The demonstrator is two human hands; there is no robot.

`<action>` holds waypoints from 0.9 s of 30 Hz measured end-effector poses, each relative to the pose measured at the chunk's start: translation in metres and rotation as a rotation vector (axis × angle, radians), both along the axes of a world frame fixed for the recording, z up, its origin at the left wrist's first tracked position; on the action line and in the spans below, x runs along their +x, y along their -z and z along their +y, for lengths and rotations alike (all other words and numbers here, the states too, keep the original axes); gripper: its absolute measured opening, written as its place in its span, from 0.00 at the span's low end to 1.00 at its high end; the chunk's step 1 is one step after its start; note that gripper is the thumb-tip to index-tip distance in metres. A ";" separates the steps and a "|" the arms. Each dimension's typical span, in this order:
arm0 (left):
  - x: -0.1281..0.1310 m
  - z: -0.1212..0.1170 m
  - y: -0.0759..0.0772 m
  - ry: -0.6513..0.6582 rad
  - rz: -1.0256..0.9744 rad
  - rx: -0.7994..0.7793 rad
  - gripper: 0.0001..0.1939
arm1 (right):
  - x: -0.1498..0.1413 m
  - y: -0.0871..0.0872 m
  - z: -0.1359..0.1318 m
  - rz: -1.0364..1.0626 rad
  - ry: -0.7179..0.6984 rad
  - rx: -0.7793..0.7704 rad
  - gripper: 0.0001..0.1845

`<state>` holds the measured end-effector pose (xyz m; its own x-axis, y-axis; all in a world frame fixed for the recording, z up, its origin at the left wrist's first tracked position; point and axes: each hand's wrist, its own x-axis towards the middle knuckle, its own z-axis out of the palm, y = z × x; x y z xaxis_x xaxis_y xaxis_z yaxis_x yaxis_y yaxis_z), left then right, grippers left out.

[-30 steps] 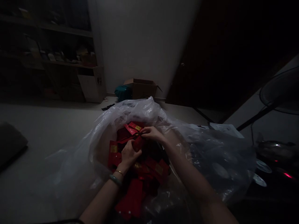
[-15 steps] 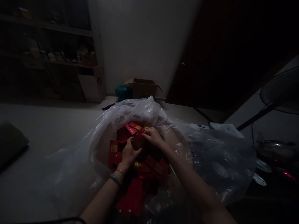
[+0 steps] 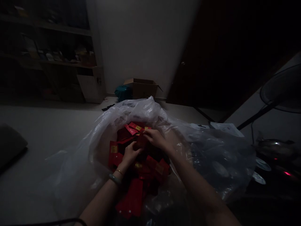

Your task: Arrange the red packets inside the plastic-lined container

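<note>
My left hand (image 3: 130, 153), with a bangle at the wrist, grips the lower left side of a dark red packet (image 3: 141, 141). At the packet's upper right edge, the fingers of my right hand (image 3: 155, 138) are pinched closed on it. Beneath both hands lies a loose heap of red packets (image 3: 131, 196), some with gold print. A large clear plastic bag (image 3: 147, 108) surrounds the heap, its rim bunched up at the far side. Dim light hides the details of the packet between my hands.
Beyond the bag, an open cardboard box (image 3: 144, 89) stands by the wall with a teal bundle (image 3: 123, 93) beside it. Shelves (image 3: 68, 64) fill the left back. A fan (image 3: 282, 89) stands at right, near a small red light (image 3: 287, 173).
My left hand has shifted slightly, and its fingers are closer together on the packet. The packet appears turned more edge-on between my hands. The whole view has moved a little.
</note>
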<state>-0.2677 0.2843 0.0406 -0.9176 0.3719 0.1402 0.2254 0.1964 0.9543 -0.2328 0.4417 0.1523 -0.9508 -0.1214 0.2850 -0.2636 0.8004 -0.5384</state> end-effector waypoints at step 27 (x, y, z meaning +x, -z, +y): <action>0.000 -0.004 -0.022 -0.032 -0.460 0.566 0.22 | -0.001 0.058 -0.012 -0.238 0.180 -0.683 0.16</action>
<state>-0.2682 0.2802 0.0629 -0.9390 0.3292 -0.0997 -0.2209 -0.3550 0.9084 -0.2336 0.4297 0.0940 -0.9847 0.1726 0.0255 0.0255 0.2871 -0.9576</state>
